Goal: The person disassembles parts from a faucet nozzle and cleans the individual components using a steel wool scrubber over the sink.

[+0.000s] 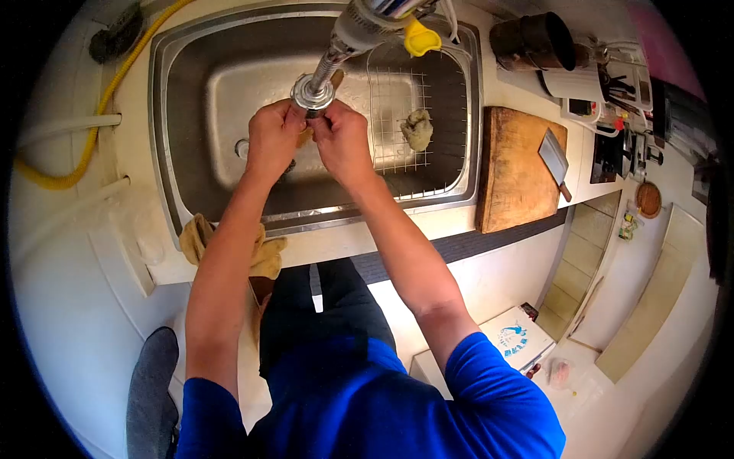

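- The biggest worry is the big flat knife (553, 157) on the wooden board (511, 164). Its handle pokes past the board, near the front of the table (329, 245), so a bump could knock it down.
- The tan cloth (267, 258) hangs over the front of the sink (183, 99). An arm brushing by could pull it off.
- The left hand (274, 138) and right hand (344, 141) are close together, fingers curled in, at the end of the tap (312, 96). A small brown thing (336, 79) shows by them. They may be pinching it, but the tap hides the fingertips, so I cannot tell. If it is wet, it could slip and drop in the sink.
- The tap hangs low, so knuckles could knock on it. I cannot tell if water is running.
- The room is small, with pale walls, and a white box (524, 340) with blue marks sits low down on the right.
- The cream table goes around the deep metal sink. The board sits just right of the sink, and a dark pot (552, 42) is at the back.
- A yellow hose (65, 182) bends along the left.
- In the sink's right part is a wire rack (386, 157), with a pale scrubby lump (417, 130) on it.
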### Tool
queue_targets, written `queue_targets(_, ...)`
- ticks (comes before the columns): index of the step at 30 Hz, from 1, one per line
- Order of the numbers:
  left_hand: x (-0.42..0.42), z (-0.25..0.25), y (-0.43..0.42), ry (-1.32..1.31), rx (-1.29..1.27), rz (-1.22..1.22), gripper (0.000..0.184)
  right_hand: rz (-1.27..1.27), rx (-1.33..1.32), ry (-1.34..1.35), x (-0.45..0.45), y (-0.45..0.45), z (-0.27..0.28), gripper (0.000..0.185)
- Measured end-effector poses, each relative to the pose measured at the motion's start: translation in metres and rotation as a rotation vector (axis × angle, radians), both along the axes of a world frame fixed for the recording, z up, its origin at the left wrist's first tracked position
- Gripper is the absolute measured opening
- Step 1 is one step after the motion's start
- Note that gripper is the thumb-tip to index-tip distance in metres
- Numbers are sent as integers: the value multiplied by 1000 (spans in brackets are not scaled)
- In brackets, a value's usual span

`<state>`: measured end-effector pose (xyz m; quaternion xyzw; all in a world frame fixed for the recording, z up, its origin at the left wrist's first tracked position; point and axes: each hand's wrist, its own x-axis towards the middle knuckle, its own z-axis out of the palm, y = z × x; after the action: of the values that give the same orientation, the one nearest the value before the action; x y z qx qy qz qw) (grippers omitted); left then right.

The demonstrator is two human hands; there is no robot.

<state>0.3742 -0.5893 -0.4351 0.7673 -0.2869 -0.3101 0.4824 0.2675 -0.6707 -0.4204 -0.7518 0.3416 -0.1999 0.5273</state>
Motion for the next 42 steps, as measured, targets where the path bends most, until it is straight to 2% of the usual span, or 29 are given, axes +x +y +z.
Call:
queue_targets(1,-2,-2,0,-10,3,-3,33,-3,3,-10,-1,-2,-1,10)
queue_targets(3,-3,-2,2,202,-48,25,29,-6,-82,13,0,0,-7,12)
queue_targets(5,0,2,3,188,74,-30,25,22,-238,-147,-1,-2,-5,14)
queue_targets(8,-6,1,5,216,-24,-74,22,-105,88,-84,-5,4,-7,13)
queue_targets(9,-9,2,5,256,-43,-86,21,-117,100,-94,-3,7,-2,13)
queue_targets(11,-15,5,4,343,-87,-109,18,-346,410,-119,0,8,9,18)
queue_targets(12,-20,5,3,495,-150,-85,17,-360,408,-133,3,6,9,20)
queue_targets(16,-30,2,3,557,-243,38,16,-436,540,-170,0,12,15,16)
queue_targets(18,-21,2,6,532,-245,105,14,-283,317,-152,-4,16,3,13)
queue_targets(19,-17,3,8,530,-241,98,14,-290,319,-156,-6,15,-1,13)
queue_targets(21,-9,8,9,336,-52,67,16,-186,128,-97,-8,10,-7,10)
queue_targets(22,-7,12,8,334,-49,59,16,-195,128,-100,-10,8,-7,10)
queue_targets(24,-1,18,5,138,51,47,19,-81,90,20,-12,5,-6,10)
queue_targets(27,6,7,3,-2,84,45,21,-119,86,73,-10,3,-2,12)
queue_targets(28,8,0,4,-1,83,32,21,-132,86,74,-12,2,-3,12)
queue_targets(30,15,-6,4,292,-69,67,19,-124,88,-118,-14,-4,-5,13)
queue_targets(31,15,-4,5,299,-69,55,19,-136,84,-112,-16,-8,-8,13)
queue_targets(33,14,5,10,435,-37,294,22,-163,1284,-484,-19,-13,-13,5)
queue_targets(34,21,-17,21,256,45,209,32,-117,805,-124,-15,1,-40,4)
queue_targets(36,23,-40,37,207,79,210,35,618,-519,699,-30,32,-57,2)
queue_targets(37,25,-42,40,158,117,222,38,605,-523,709,-37,40,-58,2)
queue_targets(39,31,-47,46,162,155,225,39,438,-337,365,-54,52,-60,4)
queue_targets(40,30,-49,50,157,202,243,40,435,-336,385,-61,53,-49,4)
queue_targets(42,27,-54,52,110,230,209,40,45,-472,290,-70,50,-30,3)
